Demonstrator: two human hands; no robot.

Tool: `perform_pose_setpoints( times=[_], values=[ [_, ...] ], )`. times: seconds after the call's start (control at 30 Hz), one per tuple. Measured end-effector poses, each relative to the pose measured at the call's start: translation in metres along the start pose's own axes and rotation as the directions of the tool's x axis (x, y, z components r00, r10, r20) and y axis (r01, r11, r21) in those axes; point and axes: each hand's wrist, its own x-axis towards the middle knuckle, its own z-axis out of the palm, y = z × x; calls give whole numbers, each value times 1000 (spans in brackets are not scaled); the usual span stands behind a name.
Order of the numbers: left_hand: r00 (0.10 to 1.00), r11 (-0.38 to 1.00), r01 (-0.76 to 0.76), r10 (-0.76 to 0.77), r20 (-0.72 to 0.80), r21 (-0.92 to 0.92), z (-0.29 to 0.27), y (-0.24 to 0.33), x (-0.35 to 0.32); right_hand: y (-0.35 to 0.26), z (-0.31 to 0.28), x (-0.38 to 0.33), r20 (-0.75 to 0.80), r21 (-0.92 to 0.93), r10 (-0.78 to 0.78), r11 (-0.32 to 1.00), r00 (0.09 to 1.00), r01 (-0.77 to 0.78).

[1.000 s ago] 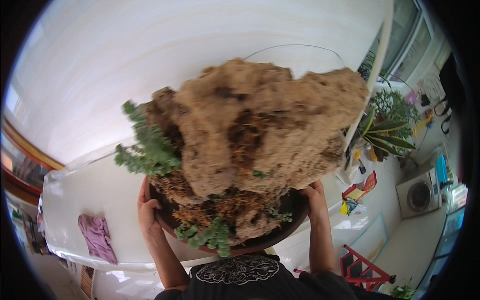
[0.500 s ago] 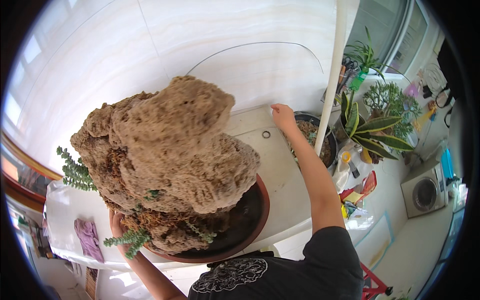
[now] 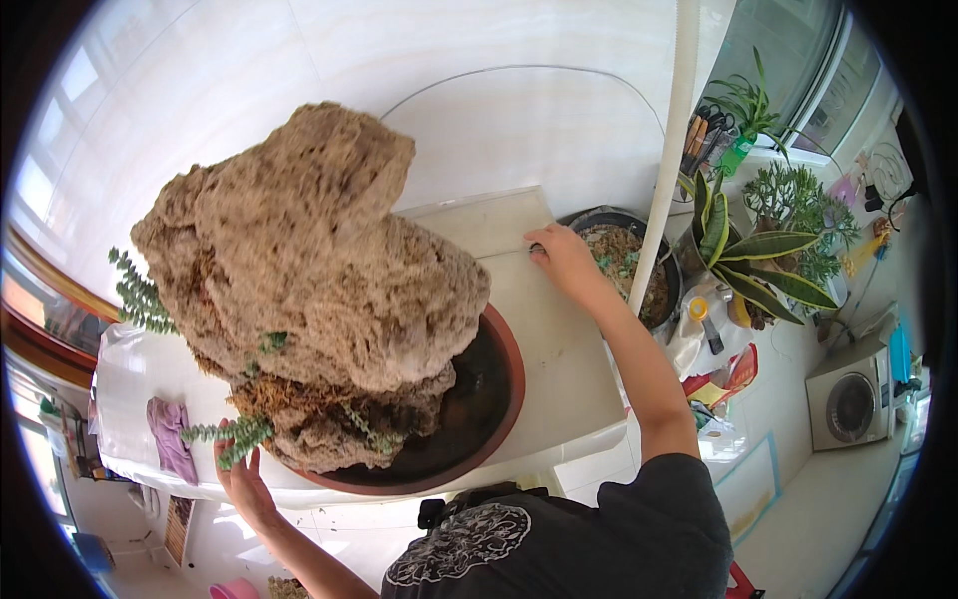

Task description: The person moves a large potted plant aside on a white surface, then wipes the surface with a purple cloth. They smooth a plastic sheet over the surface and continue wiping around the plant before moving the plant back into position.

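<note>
Head view: a small dark ring (image 3: 537,247) is met by the bent fingertips of the right hand (image 3: 567,262), on the pale, smooth table (image 3: 574,349); whether it is firmly pinched cannot be told. By the left hand (image 3: 242,487) nothing is seen to be gripped; its fingers are loosely parted at the near left of a wide, round bowl (image 3: 514,374), and are partly crossed by a small-leaved green sprig (image 3: 235,436). In the reddish-brown bowl, to the left of the right hand, a pitted, craggy tan rock (image 3: 309,260) is held, its lower part matted with rusty fibre. On the far right, a soil-filled black pot (image 3: 674,285) is placed beside the table. White line-work is printed on the dark shirt (image 3: 619,519); marks on a red package (image 3: 738,369) at right are too small to be read. On the left, a crumpled purple cloth (image 3: 172,439) is laid.
</note>
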Motion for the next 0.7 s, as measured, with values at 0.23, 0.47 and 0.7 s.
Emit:
perform_pose_setpoints(
  times=[0.23,0.47,0.7],
  values=[
    [999,995,-31,35,-34,99,48,34,-54,0,-16,4,63,92,129,987,990,-134],
    [992,981,-118,124,-27,155,34,28,-90,-34,-49,7,-239,403,215,909,947,-104],
    [988,988,-154,155,-23,14,36,39,-113,-95,-115,61,-324,563,159,824,933,55]
  ],
)
